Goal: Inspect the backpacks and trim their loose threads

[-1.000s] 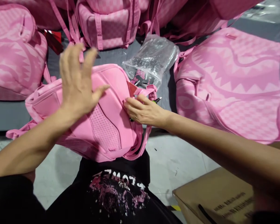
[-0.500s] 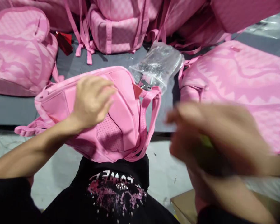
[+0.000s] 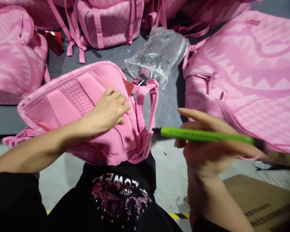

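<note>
A pink backpack (image 3: 87, 77) lies tilted across my lap and the front edge of the table, its padded back panel facing up. My left hand (image 3: 111, 111) rests on that panel, fingers apart and slightly bent against the padding. Pink straps (image 3: 147, 112) loop out at the bag's right end, beside a small red tag (image 3: 128, 87). My right hand (image 3: 207, 145) is to the right of the bag, closed on a slim green marker pen (image 3: 205, 134). The pen's dark tip points left, close to the straps; whether it touches them I cannot tell.
A clear plastic bag (image 3: 164, 48) with small dark and pink items lies behind the backpack on the grey table cover (image 3: 2, 119). Other pink backpacks stand right (image 3: 251, 71), left (image 3: 9, 67) and behind (image 3: 113, 25). A cardboard box (image 3: 263, 199) sits low at right.
My left hand has come down onto the back panel, and the backpack has shifted slightly left. My right hand has turned, bringing the green marker pen into clear view, tip leftward.
</note>
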Available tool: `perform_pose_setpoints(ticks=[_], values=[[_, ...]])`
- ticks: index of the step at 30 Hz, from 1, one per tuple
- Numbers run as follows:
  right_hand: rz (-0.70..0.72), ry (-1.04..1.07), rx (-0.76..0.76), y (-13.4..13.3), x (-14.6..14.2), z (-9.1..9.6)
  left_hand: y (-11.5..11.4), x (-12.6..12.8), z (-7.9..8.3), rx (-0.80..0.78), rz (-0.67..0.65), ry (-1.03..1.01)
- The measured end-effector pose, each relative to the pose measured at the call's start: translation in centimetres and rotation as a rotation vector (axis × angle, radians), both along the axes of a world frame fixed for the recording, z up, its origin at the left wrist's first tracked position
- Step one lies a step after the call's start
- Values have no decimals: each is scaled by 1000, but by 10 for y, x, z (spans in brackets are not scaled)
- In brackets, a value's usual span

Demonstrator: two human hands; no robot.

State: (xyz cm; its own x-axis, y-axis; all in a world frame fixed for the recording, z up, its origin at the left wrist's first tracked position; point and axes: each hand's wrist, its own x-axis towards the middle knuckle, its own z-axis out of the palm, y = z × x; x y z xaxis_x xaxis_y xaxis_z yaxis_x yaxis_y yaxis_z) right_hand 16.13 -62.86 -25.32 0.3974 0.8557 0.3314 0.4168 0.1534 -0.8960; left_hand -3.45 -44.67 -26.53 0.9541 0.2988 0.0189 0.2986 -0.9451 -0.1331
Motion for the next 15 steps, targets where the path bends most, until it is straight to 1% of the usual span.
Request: perform_pose_setpoints(ticks=[1,3,5,7,10,12,15], values=[[2,102,2,8,-1,-7,-1,-2,-2,-4,-1,-19],[28,287,-41,20,-5,-20,-1,-6,-10,-11,-18,-87],[40,351,-93,28,-11,-32,-1,-11,-19,-15,-70,-179],[6,343,-103,36,-19,-44,-1,-14,-28,7,-151,-278],[-97,273,-51,46,-31,-61,-3,-17,-37,82,-230,-400],[-137,201,-15,51,-37,-68,-5,-16,-40,124,-233,-451],[-106,120,1,56,-44,-73,-8,-15,-41,157,-212,-476]])
